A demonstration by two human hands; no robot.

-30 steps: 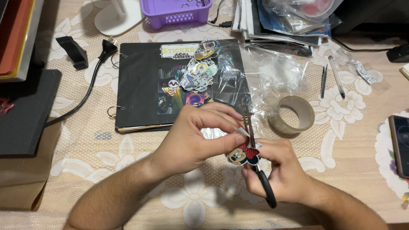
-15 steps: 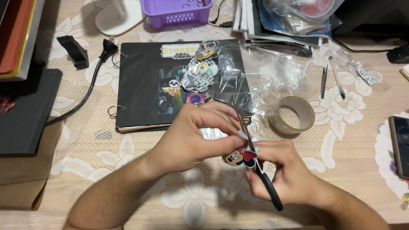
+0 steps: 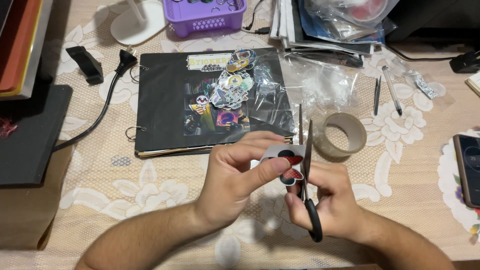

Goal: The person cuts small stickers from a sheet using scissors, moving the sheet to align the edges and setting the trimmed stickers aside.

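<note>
Both hands meet low over a lace-patterned tabletop [image 3: 150,185]. One person's left hand [image 3: 235,182] pinches a small cartoon sticker [image 3: 288,165], red, black and white, between thumb and fingertips, holding it up just in front of the right hand [image 3: 327,205]. That right hand grips a pair of black-handled scissors [image 3: 306,190], its fingers closed round the handle loops; the blades point up and away, slightly parted, with the sticker's right edge between or against them.

Beyond the hands lies a black ring-bound album [image 3: 165,100], its cover decorated with a cluster of colourful stickers [image 3: 231,87] and partly overlaid by crumpled clear plastic bags [image 3: 310,80]. A roll of clear packing tape [image 3: 340,135] lies flat just right of the scissor tips. Further right, a pair of tweezers [image 3: 377,95] and a pen [image 3: 392,90] lie side by side, and a smartphone [image 3: 469,170] rests at the frame's right edge.

At the top, a purple plastic basket [image 3: 207,17] stands beside a white lamp base [image 3: 137,25], with a stack of papers and plastic sleeves [image 3: 325,30] to its right. A black power cable with plug [image 3: 112,85] trails along the album's left side, near a small black clip [image 3: 86,62] and dark boxes [image 3: 30,130] at the left edge.
</note>
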